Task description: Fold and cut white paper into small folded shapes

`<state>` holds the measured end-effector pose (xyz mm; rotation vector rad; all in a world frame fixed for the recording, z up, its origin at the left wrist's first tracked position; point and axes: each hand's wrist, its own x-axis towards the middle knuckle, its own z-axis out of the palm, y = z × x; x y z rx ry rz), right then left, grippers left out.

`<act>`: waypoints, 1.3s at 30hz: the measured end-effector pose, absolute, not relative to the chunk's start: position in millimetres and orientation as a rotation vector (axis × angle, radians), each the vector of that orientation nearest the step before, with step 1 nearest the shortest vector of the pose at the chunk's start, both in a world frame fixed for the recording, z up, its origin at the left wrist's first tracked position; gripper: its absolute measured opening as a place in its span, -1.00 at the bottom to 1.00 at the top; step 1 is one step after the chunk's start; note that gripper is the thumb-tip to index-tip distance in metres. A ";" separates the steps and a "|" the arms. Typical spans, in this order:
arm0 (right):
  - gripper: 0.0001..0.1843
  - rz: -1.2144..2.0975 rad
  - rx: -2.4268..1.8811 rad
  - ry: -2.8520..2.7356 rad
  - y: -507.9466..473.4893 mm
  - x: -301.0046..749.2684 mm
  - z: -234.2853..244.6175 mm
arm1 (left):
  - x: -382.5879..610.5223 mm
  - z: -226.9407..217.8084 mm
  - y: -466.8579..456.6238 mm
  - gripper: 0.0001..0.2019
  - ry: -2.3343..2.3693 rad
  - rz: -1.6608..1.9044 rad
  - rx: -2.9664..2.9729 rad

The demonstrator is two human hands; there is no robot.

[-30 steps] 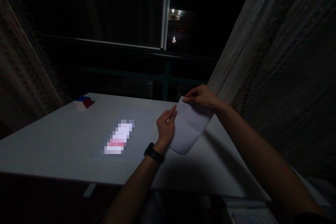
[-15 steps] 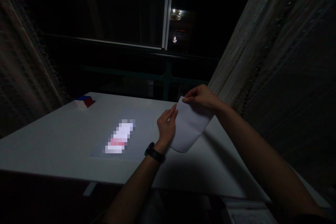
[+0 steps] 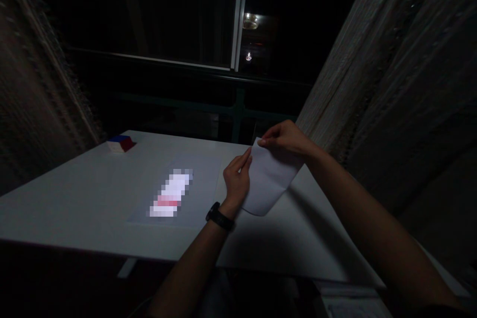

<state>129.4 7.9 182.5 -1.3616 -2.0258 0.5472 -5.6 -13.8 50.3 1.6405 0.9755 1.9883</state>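
Observation:
A white sheet of paper (image 3: 270, 179) is held up off the table, tilted, with its lower edge curving. My left hand (image 3: 237, 177), a dark watch (image 3: 219, 216) on its wrist, pinches the paper's left edge between thumb and fingers. At the top corner my right hand (image 3: 286, 138) grips the same sheet, thumb in front and fingers curled behind. Whether the sheet is folded I cannot tell. To the left of my hands a lit, pixelated phone-like screen (image 3: 171, 194) lies on another flat white sheet (image 3: 203, 194).
The white table (image 3: 85, 198) spans the view. A small block with blue, red and white faces (image 3: 120, 143) sits near its far left corner. Curtains (image 3: 350, 49) hang at both sides, and a dark window with a white frame (image 3: 238, 20) stands behind.

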 end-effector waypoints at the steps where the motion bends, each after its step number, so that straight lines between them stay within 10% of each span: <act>1: -0.71 0.550 -1.360 -2.025 7.7 129.2 182.6 | -5.9 50.3 -14.2 -0.72 0.970 1.987 1.644; 39: -0.72 0.576 -1.324 -2.035 11.2 128.0 178.0 | -4.0 50.0 -14.2 -0.73 0.971 2.022 1.625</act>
